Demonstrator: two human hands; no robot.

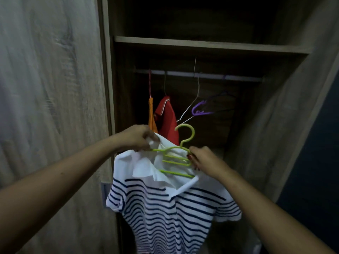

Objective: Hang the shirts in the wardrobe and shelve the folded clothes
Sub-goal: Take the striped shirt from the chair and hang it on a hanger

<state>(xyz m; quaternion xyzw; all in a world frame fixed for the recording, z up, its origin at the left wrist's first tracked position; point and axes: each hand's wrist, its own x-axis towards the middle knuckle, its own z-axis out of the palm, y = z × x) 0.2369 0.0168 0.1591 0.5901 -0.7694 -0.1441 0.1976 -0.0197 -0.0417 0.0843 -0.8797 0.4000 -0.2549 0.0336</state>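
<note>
A white polo shirt with navy stripes hangs in front of the open wardrobe, partly draped over a lime-green hanger. My left hand pinches the shirt's left shoulder together with the hanger's left end. My right hand grips the hanger's right end. The hanger's hook points up, well below the rail. The shirt's collar is folded open over the hanger's bars.
On the rail hang a red shirt, an orange garment, a bare white wire hanger and purple hangers. A wooden shelf runs above. The wardrobe's sides stand left and right.
</note>
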